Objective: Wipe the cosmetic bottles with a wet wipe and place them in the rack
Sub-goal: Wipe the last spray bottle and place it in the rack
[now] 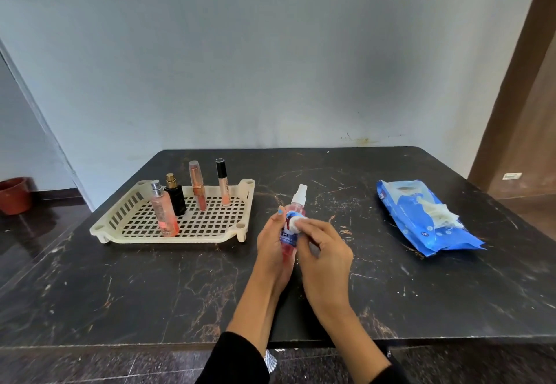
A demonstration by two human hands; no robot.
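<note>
Head view: our left hand (272, 243) grips the spray bottle (293, 221) upright above the table (421, 287), while our right hand (323, 251) pinches a wipe (298, 223) against its label. Four bottles stand in the rack (120, 218); the wipe pack (421, 218) lies right.

I see a pink spray bottle (296, 209) with a white pump top and a blue label, upright just right of the rack, a small white wet wipe (298, 223) pressed against its front. The cream plastic rack (126, 221), a perforated tray, sits on the left. Standing in it: a pink bottle (164, 210), a black bottle (175, 195) with a gold top, a rose-gold tube (198, 186), and a black-capped tube (223, 183).
</note>
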